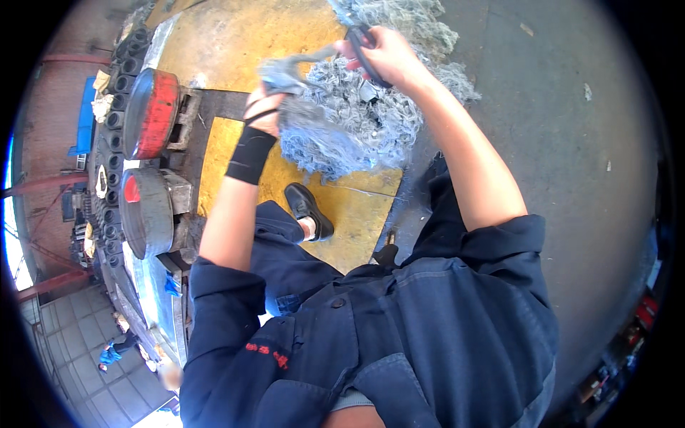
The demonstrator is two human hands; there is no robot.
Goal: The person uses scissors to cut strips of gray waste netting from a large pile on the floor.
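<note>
A large heap of tangled grey-blue yarn waste lies before me on the yellow floor. At its left side my left hand, with a black wrist band, is closed on a bunch of grey yarn; its fingers are partly hidden and blurred. A strand stretches from this bunch toward my right hand. That hand, above the heap's far side, is wrapped round the black looped handles of scissors. The blades are hard to make out. More loose yarn spreads behind it.
Two round drum-like pieces, one with a red side and one grey, rest on wooden pallets to the left. Beyond them is a row of dark ring-shaped parts. My black shoe stands close to the heap. Grey floor extends right.
</note>
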